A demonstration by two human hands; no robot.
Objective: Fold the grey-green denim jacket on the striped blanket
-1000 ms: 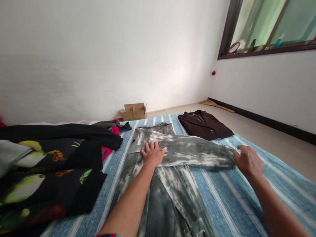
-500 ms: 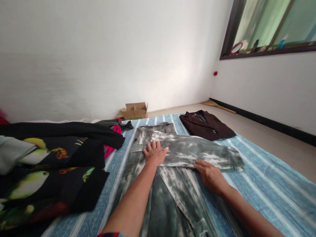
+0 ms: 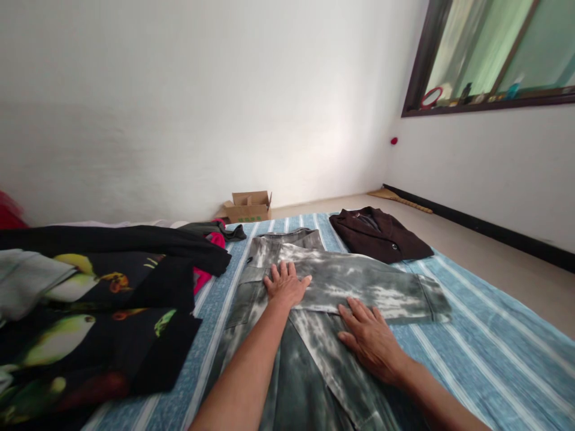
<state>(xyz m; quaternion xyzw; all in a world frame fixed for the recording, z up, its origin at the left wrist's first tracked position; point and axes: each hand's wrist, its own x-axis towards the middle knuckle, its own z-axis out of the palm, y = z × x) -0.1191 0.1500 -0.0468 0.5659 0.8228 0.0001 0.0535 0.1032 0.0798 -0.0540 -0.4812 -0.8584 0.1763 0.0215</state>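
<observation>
A grey-green and white tie-dye jacket (image 3: 332, 272) is spread over the blue striped bed sheet (image 3: 489, 317). One of its sleeves lies folded across the body, with the cuff out to the right. My left hand (image 3: 287, 286) rests flat on the jacket near the collar, fingers spread. Lower and to the right, my right hand (image 3: 371, 338) lies palm down at the lower edge of the folded sleeve, fingers stretched out. Neither hand grips the cloth. Another sleeve runs slantwise down the jacket below my hands.
A folded dark brown coat (image 3: 380, 234) lies beyond the sleeve at the far right. Dark printed clothes (image 3: 135, 287) are heaped on the left. Past the bed's far edge stand a cardboard box (image 3: 248, 208) and a broom (image 3: 399, 199) on the floor by the wall.
My right hand has shifted slightly left along the sleeve's lower edge, and its fingers have spread out. My left hand stays on the jacket. The view has tilted slightly.
</observation>
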